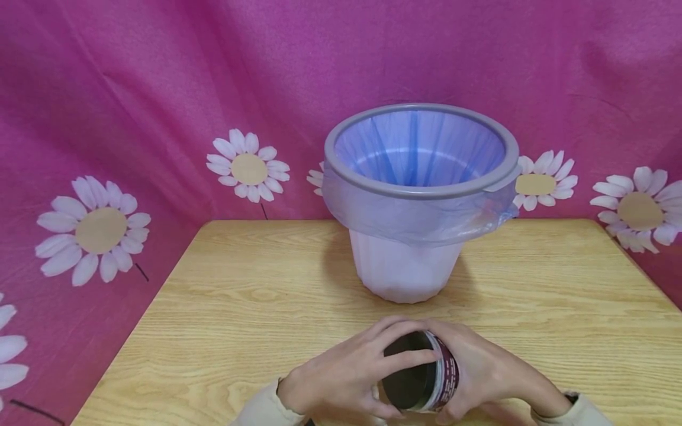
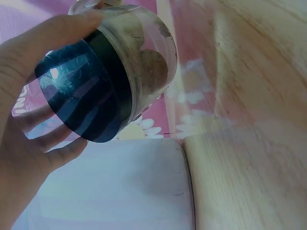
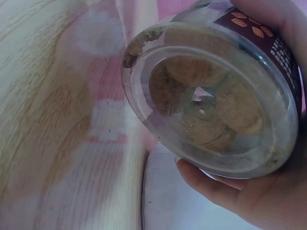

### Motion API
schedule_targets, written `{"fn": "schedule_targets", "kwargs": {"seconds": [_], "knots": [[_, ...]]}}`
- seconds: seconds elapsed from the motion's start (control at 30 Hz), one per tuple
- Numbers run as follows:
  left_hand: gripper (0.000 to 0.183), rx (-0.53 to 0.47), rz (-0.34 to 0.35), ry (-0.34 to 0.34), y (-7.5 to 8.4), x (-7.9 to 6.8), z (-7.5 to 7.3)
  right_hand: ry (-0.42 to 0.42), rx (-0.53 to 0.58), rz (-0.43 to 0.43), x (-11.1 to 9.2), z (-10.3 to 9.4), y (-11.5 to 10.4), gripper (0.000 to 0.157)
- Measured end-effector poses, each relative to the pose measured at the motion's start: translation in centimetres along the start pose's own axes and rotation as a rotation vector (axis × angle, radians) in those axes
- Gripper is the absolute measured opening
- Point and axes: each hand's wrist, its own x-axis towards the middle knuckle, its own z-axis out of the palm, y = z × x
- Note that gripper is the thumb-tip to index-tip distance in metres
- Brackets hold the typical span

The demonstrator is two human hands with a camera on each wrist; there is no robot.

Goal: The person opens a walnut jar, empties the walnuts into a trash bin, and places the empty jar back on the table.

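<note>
A clear plastic jar [image 1: 449, 374] with a dark printed label is held tilted between both hands above the table's near edge. Its round black lid [image 1: 407, 381] faces left. My left hand [image 1: 351, 367] grips the lid, fingers spread round its rim; the left wrist view shows the lid's glossy top [image 2: 81, 91] partly behind the fingers. Wrapped round the jar's body is my right hand [image 1: 487, 367]. Through the transparent base in the right wrist view, several round brown cookies [image 3: 240, 110] show inside. The lid appears seated on the jar.
Beyond the hands stands a white bin [image 1: 405, 269] with a grey rim [image 1: 421, 192], lined with a translucent bluish bag [image 1: 399, 222] folded over the outside. The wood-grain table [image 1: 240, 296] is backed by pink cloth [image 1: 160, 89] with white flowers.
</note>
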Motion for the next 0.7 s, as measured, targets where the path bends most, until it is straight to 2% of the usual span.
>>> {"fn": "schedule_targets", "kwargs": {"seconds": [0.23,0.4,0.53,0.7], "knots": [[0.091,0.014,0.008,0.054,-0.08,0.14,0.16,-0.011,-0.011,-0.007,0.12,-0.08,0.00,0.098],[0.092,0.003,0.005,0.044,-0.11,0.24,0.14,-0.003,0.017,-0.019,0.06,-0.25,0.05,0.099],[0.092,-0.001,0.018,0.049,-0.13,0.22,0.15,0.006,-0.009,0.019,0.01,-0.18,-0.12,0.099],[0.091,-0.003,0.015,0.065,-0.16,0.13,0.22,0.011,-0.034,0.016,-0.02,-0.12,-0.18,0.100]]}}
